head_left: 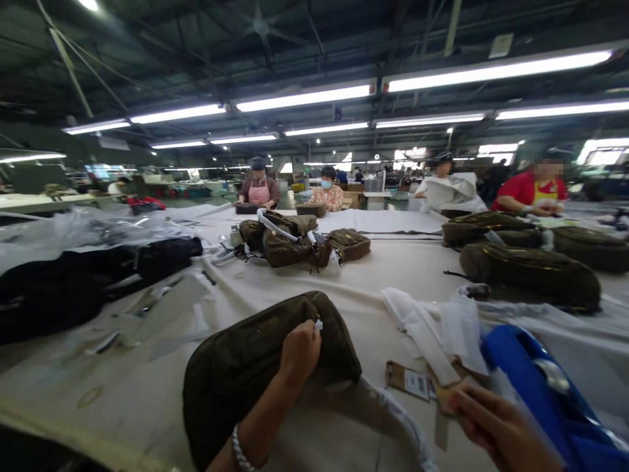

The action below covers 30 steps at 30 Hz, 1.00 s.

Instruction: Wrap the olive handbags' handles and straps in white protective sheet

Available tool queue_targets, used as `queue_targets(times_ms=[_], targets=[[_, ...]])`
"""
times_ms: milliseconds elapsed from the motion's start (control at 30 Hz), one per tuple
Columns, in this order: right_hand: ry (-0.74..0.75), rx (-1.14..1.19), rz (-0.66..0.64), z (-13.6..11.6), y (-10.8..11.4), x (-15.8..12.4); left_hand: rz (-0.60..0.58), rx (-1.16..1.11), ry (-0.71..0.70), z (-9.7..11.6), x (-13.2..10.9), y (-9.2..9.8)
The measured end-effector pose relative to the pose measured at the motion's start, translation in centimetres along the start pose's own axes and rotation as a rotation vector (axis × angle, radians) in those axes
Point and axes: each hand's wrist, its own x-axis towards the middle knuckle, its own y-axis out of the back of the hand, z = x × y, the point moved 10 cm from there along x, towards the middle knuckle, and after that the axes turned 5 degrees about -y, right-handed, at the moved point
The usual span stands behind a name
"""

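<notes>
Gripping the olive bag (pixel 236 367) at its top edge, the left hand (pixel 301 351) is closing tight on the fabric. The bag is lying on the cloth-covered table (pixel 344 275), right in front. The right hand (pixel 491 426) is pinching a brown card tag (pixel 445 396), just beside a blue bag (pixel 525 380). More olive bags (pixel 531 272) are lying further back.

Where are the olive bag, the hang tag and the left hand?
olive bag (pixel 236 367): head view, on its front panel.
hang tag (pixel 410 380): head view, on its printed face.
left hand (pixel 301 351): head view, on the hand's back.
</notes>
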Motion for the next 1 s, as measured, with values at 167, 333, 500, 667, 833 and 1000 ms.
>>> queue_targets(times_ms=[167,333,500,667,833,1000], targets=[[0.008,0.127,-0.411,-5.1,-17.8,5.8,0.019,0.01,-0.043,0.4,-0.8,0.0],[-0.047,0.017,-0.394,-5.3,-23.8,9.7,0.054,0.04,-0.113,0.5,-1.1,-0.4],[-0.081,-0.089,-0.276,-4.7,-24.5,11.3,0.123,0.06,-0.151,0.4,-1.7,-0.7],[-0.116,-0.152,-0.214,-4.1,-24.2,11.7,0.12,0.07,-0.163,0.2,-2.1,-1.5],[-0.104,-0.142,-0.243,-4.1,-24.2,11.7,0.06,-0.023,-0.142,0.3,-1.9,-1.6],[-0.046,-0.121,-0.282,-4.3,-23.7,11.7,0.057,-0.301,-0.014,-0.4,-1.3,-0.1]])
